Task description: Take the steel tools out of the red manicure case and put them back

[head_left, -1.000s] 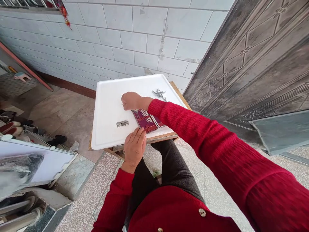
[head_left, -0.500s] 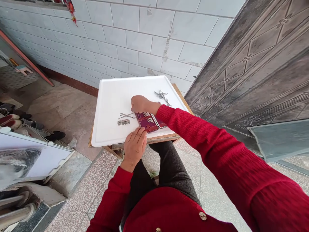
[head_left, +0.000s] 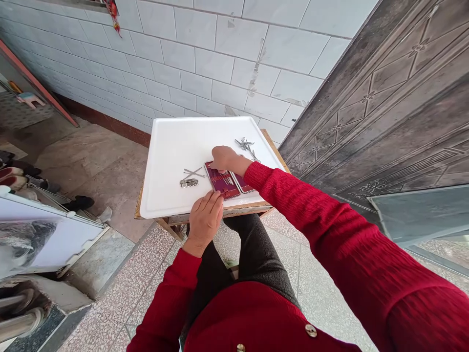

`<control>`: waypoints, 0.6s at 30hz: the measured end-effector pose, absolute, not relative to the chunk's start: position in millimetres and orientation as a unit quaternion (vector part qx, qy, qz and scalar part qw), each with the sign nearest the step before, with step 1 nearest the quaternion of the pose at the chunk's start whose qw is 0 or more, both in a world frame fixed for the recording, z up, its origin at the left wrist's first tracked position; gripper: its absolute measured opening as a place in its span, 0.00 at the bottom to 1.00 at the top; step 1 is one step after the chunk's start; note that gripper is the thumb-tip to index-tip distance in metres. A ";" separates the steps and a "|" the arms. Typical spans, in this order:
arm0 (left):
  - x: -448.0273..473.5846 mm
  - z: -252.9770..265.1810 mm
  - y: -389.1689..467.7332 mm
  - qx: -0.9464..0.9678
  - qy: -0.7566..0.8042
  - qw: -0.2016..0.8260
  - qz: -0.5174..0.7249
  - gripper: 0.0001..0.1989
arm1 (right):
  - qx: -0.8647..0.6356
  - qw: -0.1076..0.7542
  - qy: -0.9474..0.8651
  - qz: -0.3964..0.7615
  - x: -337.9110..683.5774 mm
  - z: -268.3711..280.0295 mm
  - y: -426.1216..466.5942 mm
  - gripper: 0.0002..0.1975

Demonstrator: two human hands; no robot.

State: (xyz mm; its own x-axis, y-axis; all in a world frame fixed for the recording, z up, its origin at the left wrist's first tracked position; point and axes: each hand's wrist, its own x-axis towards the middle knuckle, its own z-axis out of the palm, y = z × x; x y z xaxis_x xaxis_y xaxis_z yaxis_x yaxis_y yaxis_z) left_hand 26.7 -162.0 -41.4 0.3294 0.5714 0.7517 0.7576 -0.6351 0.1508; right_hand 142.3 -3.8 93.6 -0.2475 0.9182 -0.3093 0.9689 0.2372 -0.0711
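An open manicure case (head_left: 222,187) with a dark red lining lies on the white tray (head_left: 172,142). Slim metal tools (head_left: 227,179) sit under a strap in its left half. My left hand (head_left: 205,218) rests at the case's near left corner, fingers stretched out and touching its edge. Over the far part of the case, my right hand (head_left: 224,158) is closed with fingertips pointing down among the tools. What it pinches is hidden. Left of the case lie a nail clipper (head_left: 189,183) and two crossed thin metal tools (head_left: 194,172).
Scissors and other metal tools (head_left: 247,146) form a small pile at the tray's right. The tray stands on a wooden table (head_left: 140,198), close to a tiled wall (head_left: 205,63). A dark patterned door (head_left: 366,112) is on the right.
My right hand has moved right and slightly nearer, from the case's far left corner to over its tools. My left hand stays at the near corner.
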 end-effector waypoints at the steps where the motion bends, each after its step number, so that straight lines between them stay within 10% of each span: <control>1: 26.5 -41.3 -162.1 -0.808 -0.411 0.116 -0.405 0.13 | 0.605 0.097 0.780 -0.130 143.2 93.0 -4.6 0.07; 18: 27.2 -42.5 -160.2 -0.801 -0.394 0.139 -0.429 0.12 | 0.611 0.123 0.765 -0.163 126.0 86.7 -0.3 0.07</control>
State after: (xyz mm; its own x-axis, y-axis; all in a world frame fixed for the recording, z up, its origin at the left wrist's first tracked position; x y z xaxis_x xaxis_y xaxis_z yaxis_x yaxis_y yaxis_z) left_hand 27.2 -160.2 -42.5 0.3222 0.5118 0.7964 0.7504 -0.6509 0.1147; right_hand 126.0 -0.3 86.7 -0.2222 0.8950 -0.3867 0.9749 0.1991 -0.0992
